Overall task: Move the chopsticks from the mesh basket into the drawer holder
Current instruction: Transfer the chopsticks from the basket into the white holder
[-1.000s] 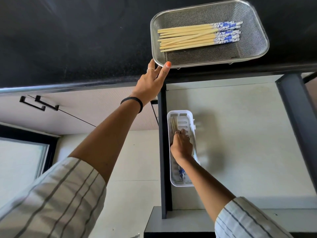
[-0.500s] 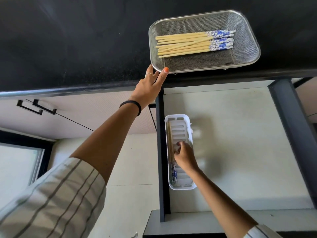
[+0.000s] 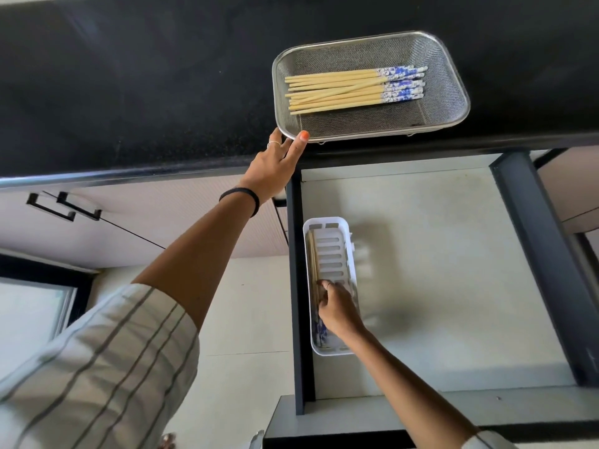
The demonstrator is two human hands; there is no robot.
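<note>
Right hand (image 3: 337, 311) curled on chopsticks (image 3: 313, 270) along holder (image 3: 350, 254) left wall; left hand (image 3: 275, 163) fingers straight at basket (image 3: 453, 82) corner

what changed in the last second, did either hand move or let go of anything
The right hand slid back along the white holder toward the patterned ends of the chopsticks in it, fingers still on them. The left hand stayed at the mesh basket corner, and the basket's chopsticks lie as before.
</note>
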